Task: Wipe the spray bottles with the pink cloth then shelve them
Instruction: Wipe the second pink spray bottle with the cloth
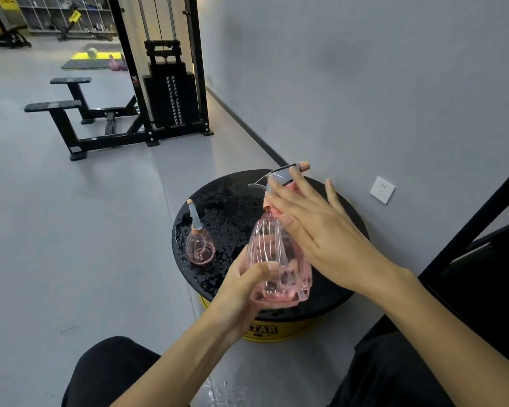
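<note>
My left hand grips the base of a clear pink spray bottle held upright above a round black platform. Its grey trigger head with an orange nozzle points right. My right hand presses the pink cloth against the bottle's neck with fingers nearly straight; most of the cloth is hidden under the palm. A second, smaller pink spray bottle stands on the left part of the platform, apart from both hands.
The black platform top is wet and sits on a yellow drum beside a grey wall with a white socket. A black cable weight machine with benches stands behind. A dark rack frame is at right.
</note>
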The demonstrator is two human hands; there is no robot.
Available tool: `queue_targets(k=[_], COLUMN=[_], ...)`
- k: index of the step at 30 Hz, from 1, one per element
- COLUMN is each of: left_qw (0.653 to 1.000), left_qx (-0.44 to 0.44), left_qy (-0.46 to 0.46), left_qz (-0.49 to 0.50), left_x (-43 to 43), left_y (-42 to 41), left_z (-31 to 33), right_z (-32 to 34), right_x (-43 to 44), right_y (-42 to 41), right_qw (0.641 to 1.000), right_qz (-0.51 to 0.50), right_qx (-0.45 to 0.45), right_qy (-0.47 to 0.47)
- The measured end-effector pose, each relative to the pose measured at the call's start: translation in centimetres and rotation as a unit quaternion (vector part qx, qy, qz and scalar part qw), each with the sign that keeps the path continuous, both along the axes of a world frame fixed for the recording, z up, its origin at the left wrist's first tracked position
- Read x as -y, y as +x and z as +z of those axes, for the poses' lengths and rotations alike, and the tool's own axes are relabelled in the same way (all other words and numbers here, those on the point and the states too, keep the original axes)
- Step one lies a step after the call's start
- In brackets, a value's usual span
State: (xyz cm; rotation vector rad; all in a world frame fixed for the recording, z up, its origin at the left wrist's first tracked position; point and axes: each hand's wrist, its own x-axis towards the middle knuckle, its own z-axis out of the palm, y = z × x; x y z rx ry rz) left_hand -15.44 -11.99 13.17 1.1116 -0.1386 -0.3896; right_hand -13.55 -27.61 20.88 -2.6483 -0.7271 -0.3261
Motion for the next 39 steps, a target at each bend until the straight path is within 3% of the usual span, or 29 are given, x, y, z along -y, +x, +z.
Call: queue_targets(k=[10, 18, 26, 31, 36, 39], left_qw=[0.999, 1.0, 0.999, 0.999, 0.998, 0.997], left_qx=[0.021, 0.017, -0.009, -0.008, -0.012, -0.016], left_qy=[-0.011, -0.016, -0.035, -0.039, -0.05, -0.055], left_qz=[0.032, -0.002, 0.04, 0.018, 0.04, 0.047], left_x=[-0.6, -0.3, -0.8, -0.1, 0.1, -0.2], left_y=[1.3, 0.8, 1.3, 0.6, 0.8, 0.9], left_z=[0.9, 0.5, 0.7, 0.8, 0.7, 0.6], right_z=[-1.8, -2.2, -3.7, -2.5, -3.4, -4.3], right_x=[-1.4, -2.3, -2.5, -2.4, -2.7, -3.2], right_y=[-4.5, -2.4, -3.9, -2.3, -3.0, -4.5], right_qw=[0.986, 0.964, 0.962, 0.959, 0.977, 0.977], right_qz=[0.073, 0.012, 0.01, -0.035, -0.084, -0.067], right_qx=[-0.077, -0.095, -0.086, -0.042, -0.02, -0.043], right_qy=[0.125, 0.249, 0.26, 0.277, 0.197, 0.196])
